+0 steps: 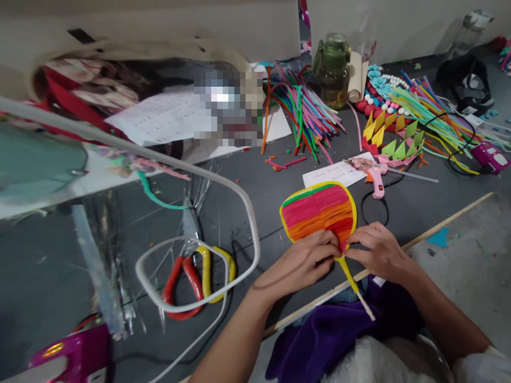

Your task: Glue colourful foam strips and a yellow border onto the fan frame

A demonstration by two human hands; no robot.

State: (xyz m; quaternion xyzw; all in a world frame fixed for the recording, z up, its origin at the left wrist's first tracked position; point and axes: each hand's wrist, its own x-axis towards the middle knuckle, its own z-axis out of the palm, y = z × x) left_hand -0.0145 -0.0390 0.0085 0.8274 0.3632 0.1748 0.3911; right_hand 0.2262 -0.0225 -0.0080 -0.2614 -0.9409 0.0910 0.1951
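Note:
A hand fan (319, 205) with pink, orange, red and green stripes and a fuzzy yellow rim lies near the table's front edge. Its stick handle (348, 274) is wrapped in yellow at the top and bare at the tip, pointing toward my lap. My left hand (307, 258) pinches the lower left of the fan's face. From the other side, the fingers of my right hand (379, 250) close on the yellow rim just above the handle. The fingers hide the fan's lowest part. A pink glue gun (376, 178) rests beyond the fan, partly on a paper slip (325, 173).
Red-handled pliers (171, 284) and a yellow-handled tool (206, 274) lie left, under a looping white cable (255, 234). Bundled pipe cleaners (299, 109) and a green-topped bottle (333, 69) stand behind. A wooden strip (451, 221) runs along the front edge.

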